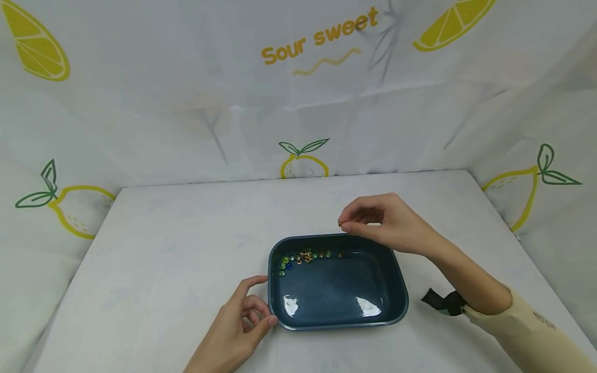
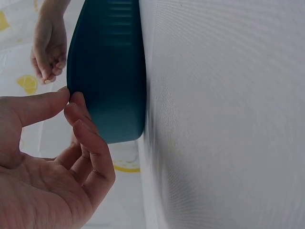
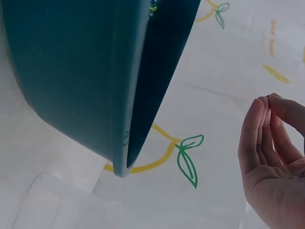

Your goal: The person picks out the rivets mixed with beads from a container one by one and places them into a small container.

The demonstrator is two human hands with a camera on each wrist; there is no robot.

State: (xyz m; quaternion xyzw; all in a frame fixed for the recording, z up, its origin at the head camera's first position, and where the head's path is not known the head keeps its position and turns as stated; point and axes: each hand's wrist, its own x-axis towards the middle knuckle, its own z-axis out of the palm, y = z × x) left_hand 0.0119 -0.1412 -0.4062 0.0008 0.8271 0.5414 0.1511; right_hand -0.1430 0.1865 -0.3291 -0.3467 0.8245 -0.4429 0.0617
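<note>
A dark blue rectangular tray (image 1: 398,280) sits on the white table. Along its far inner edge lie several small green, blue and gold beads (image 1: 305,256). My right hand (image 1: 342,223) hovers over the tray's far rim and pinches a tiny gold piece (image 1: 340,223) between thumb and fingertips. My left hand (image 1: 266,305) rests on the table at the tray's near left corner, thumb and fingers touching its rim. The left wrist view shows the fingers (image 2: 76,112) against the tray's outer wall (image 2: 112,71). In the right wrist view the fingertips (image 3: 267,102) are pressed together beside the tray (image 3: 71,71).
A white table (image 1: 163,248) covered in cloth, with lemon-printed white fabric walls (image 1: 298,93) behind and at both sides. A black strap (image 1: 443,300) lies by my right forearm. A cream sleeve (image 1: 536,331) covers that arm.
</note>
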